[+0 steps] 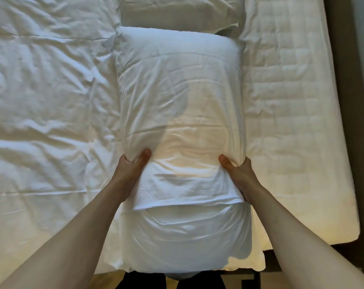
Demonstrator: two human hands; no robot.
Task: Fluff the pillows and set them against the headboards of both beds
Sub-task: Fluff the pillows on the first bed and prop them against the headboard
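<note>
White rumpled cotton bed (41, 90) with the long white pillow (181, 105) on it, long axis running near to far. Left hand (133, 163) and right hand (235, 165) clamp its sides, so fluffing's underway. Second white pillow (181, 11) waits beyond; nothing's at a headboard yet.

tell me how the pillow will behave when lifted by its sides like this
The pillow probably sags at both ends, since it dents where the left hand and right hand squeeze it. Likely light for its bulk. The loose case may slip over the filling.
</note>
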